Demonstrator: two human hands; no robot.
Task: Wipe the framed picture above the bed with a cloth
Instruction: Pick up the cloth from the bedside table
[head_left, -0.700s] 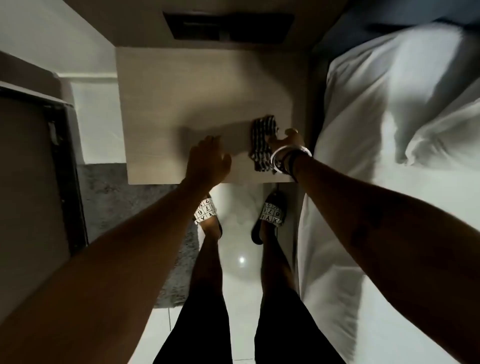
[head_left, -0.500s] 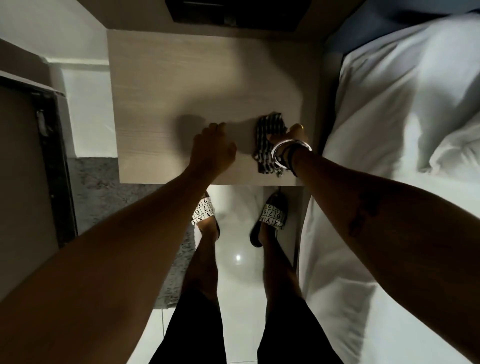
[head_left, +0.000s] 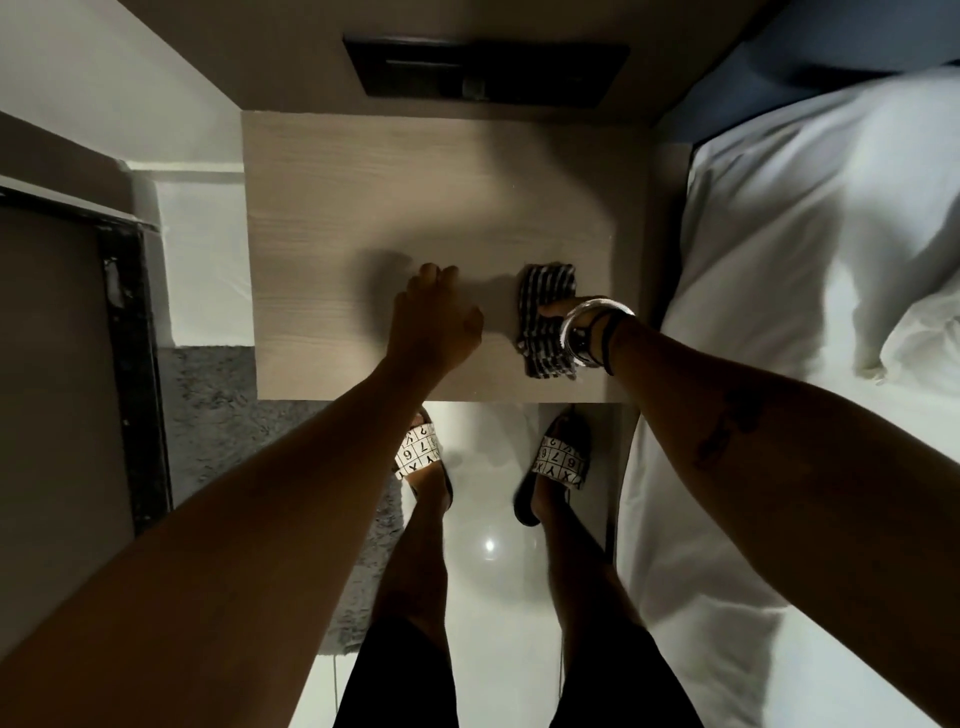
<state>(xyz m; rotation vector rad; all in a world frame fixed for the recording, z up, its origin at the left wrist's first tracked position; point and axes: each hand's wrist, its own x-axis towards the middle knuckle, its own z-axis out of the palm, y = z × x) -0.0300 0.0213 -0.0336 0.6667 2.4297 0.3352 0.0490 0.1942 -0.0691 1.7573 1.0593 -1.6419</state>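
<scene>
The right hand (head_left: 563, 310) is closing on the striped cloth (head_left: 545, 322), which is lying on the wooden surface (head_left: 363, 208), long axis running away from the person. The left hand (head_left: 434, 319), loosely curled and empty, is resting just beside the cloth, on its far side from the bed (head_left: 779, 260). The framed picture is not showing here.

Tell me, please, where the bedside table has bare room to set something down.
The table is bare along its far and left parts. Its near right part is crowded: the left hand beside the right hand on the striped cloth.
</scene>
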